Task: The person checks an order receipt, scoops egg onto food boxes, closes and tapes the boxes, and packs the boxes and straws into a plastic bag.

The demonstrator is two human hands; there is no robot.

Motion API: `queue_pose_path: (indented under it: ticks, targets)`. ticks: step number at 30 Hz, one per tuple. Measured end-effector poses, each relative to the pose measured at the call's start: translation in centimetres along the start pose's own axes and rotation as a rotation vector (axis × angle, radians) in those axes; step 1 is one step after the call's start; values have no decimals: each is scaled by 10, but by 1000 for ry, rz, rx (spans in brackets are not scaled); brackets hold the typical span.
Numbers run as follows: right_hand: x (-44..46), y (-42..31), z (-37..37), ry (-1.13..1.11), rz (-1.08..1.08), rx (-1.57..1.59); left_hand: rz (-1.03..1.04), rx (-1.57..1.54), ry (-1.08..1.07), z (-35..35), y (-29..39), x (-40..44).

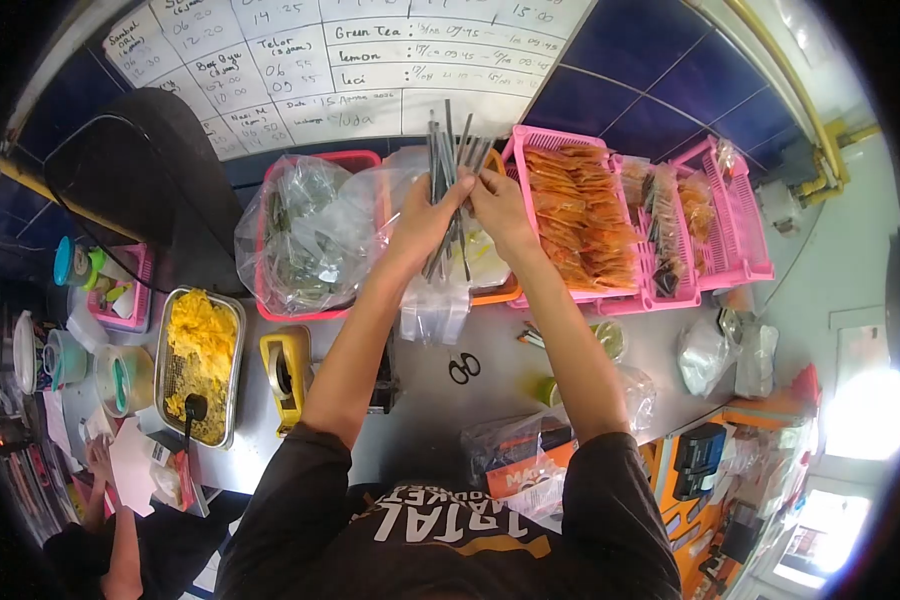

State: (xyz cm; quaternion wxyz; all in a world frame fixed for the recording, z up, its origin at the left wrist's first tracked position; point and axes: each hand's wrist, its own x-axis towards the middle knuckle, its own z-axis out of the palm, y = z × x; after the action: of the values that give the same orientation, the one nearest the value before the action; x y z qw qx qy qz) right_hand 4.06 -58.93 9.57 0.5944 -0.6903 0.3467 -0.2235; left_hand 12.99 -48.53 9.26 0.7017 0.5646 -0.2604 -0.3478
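Note:
My left hand [438, 212] is wrapped round a loose bundle of thin dark straws [436, 150], which fan out above and below it. On the right of the bundle, my right hand [500, 208] pinches some of the same straws, its fingertips close to the left thumb. Both hands are raised over an orange tray [497, 294] with clear plastic bags [436, 310] in and in front of it. Black-handled scissors [464, 368] lie on the metal counter below the hands.
On the left stand a red basket [266, 292] of bagged items, a yellow tape dispenser [287, 372] and a steel tray [232, 400] of yellow food. Pink baskets [678, 290] with orange sachets [580, 215] are on the right. Another person's arm [123, 560] shows lower left.

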Motion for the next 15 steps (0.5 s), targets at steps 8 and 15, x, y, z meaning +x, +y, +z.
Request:
queue_pose_path:
  ticks: [8, 15]
  targets:
    - [32, 18, 2, 135, -119, 145, 76, 24, -10, 11, 4, -3]
    - [52, -50, -42, 295, -108, 588, -146, 177, -22, 9, -42, -25]
